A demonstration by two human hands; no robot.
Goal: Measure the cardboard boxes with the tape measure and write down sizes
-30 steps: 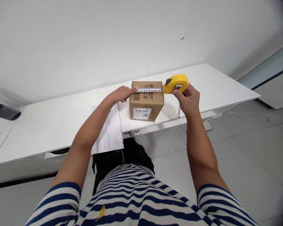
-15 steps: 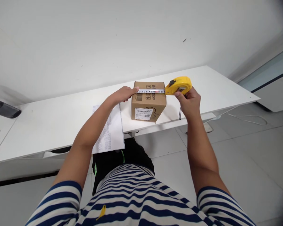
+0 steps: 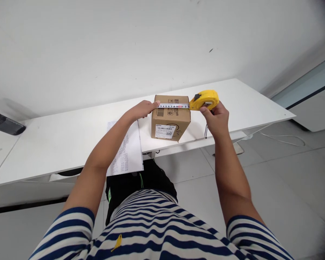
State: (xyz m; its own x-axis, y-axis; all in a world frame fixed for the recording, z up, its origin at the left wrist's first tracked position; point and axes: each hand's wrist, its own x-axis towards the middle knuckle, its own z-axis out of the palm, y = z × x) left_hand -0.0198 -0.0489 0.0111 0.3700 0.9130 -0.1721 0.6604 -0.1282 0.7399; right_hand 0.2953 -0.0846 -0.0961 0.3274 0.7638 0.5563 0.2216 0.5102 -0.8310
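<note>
Between our hands, the brown cardboard box (image 3: 169,117) stands on the white table (image 3: 235,99), the white numbered tape blade (image 3: 172,106) crossing its top; our left hand (image 3: 144,109), nearer, pins the blade at the box's left edge, while our right hand (image 3: 218,117) grips the yellow tape-measure case (image 3: 210,96).

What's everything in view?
Wall: 1, white, background
Table: 1+, white, along wall
Floor: 1, grey, below
Cardboard box: 1, brown, on table
Label: 1, white, box front
Tape measure: 1, yellow, right of box
Blade: 1, white, across box top
Paper: count unclear, white, left of box
Unidentified object: 1, black, left
Panel: 1, pale, right edge
Cable: 1, white, right floor
Striped shirt: 1, blue-white, bottom
Trousers: 1, black, bottom
Left hand: 1, bare, on blade
Right hand: 1, bare, gripping tape measure
</note>
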